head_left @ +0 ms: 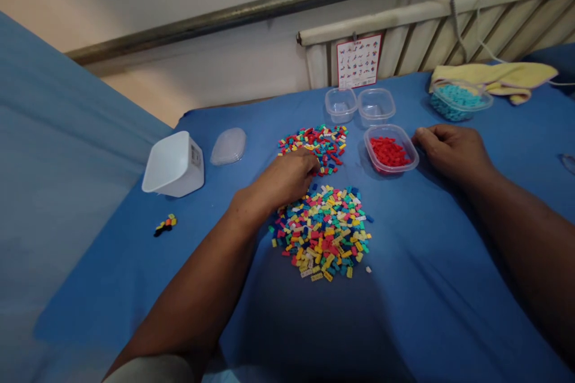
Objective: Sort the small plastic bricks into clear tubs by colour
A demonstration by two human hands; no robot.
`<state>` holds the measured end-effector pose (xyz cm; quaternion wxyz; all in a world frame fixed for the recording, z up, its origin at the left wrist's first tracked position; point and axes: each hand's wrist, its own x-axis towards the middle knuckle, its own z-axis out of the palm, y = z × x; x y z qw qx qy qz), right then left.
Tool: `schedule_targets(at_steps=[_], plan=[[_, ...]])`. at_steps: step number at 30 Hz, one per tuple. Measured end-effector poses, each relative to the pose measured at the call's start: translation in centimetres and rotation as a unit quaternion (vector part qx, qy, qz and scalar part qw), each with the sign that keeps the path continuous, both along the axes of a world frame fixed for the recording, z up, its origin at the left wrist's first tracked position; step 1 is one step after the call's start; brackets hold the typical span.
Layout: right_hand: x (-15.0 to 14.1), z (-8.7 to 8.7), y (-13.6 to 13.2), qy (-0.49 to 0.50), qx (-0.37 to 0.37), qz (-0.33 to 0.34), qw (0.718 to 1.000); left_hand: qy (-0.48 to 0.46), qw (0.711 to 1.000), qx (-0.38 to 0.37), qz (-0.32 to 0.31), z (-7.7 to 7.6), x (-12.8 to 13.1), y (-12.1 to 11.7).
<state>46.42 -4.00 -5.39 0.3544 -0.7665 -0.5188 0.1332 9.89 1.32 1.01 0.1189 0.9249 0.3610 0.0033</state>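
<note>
My left hand (294, 175) reaches into the near edge of a spread pile of small mixed-colour toy bricks (330, 146), fingers curled down among them. Its fingertips are partly hidden, so what they pinch does not show. Just in front lies a larger mixed brick pile (326, 233). To the right, my right hand (453, 149) rests on the blue cloth in a loose fist, thumb against the curled fingers. Its inside is hidden. The thumb is close beside a clear tub (415, 161) holding red bricks (389, 152).
Two clear tubs (341, 105) stand behind the red one. Farther right are a tub of light-blue bricks (456, 102) and a yellow cloth (498, 78). At left are a white box (173, 164), clear lids (229, 146) and several loose bricks (166, 225). A picture card (358, 61) leans behind.
</note>
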Motion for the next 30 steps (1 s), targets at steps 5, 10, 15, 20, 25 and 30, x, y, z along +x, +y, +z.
schedule_targets(at_steps=[5, 10, 15, 20, 25, 30], plan=[[-0.2, 0.2, 0.0, -0.004, 0.002, 0.0, 1.0, -0.033, 0.999, -0.029, -0.012, -0.2, -0.1, 0.1], [-0.3, 0.3, -0.1, -0.006, 0.0, 0.0, 1.0, -0.043, 0.997, -0.042, -0.042, -0.1, 0.0, -0.1], [-0.2, 0.4, -0.1, -0.011, -0.002, -0.005, 1.0, -0.028, 0.997, -0.03, -0.072, -0.1, 0.2, -0.1], [-0.3, 0.4, -0.1, -0.01, -0.008, -0.006, 1.0, -0.024, 0.998, -0.045, -0.049, 0.1, 0.2, -0.1], [-0.2, 0.3, 0.0, -0.007, -0.009, -0.008, 1.0, 0.008, 0.999, -0.031, -0.042, 0.6, 0.4, -0.3], [-0.2, 0.3, 0.1, -0.008, -0.009, -0.007, 1.0, 0.05, 0.998, -0.02, -0.026, 1.1, 0.7, -0.7]])
